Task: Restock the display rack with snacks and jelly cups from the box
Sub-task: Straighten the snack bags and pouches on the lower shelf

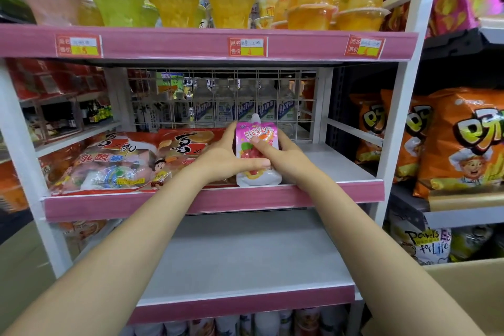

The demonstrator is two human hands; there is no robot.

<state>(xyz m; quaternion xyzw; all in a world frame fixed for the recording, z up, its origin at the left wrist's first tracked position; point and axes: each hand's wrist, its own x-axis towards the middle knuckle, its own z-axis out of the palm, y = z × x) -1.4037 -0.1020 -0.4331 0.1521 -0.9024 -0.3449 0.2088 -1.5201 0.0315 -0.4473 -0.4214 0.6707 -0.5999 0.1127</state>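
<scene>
Pink spouted jelly pouch point(256, 153) stands upright at the front edge of the middle shelf point(341, 163) of the display rack, held between both hands. Left hand point(226, 155): fingers behind the pouch's left side, thumb curled across its lower front. Right hand point(283, 157): one finger pressed on the pouch front, the others wrapped behind its right side. Red jelly bags point(122, 161) lie just left of the left-hand fingers. Cardboard box point(463, 294) sits well below and right of the right hand.

A pink-edged white metal shelf point(341, 161) is occupied by red jelly bags point(114, 163) and an upright pink spouted pouch point(256, 155).
</scene>
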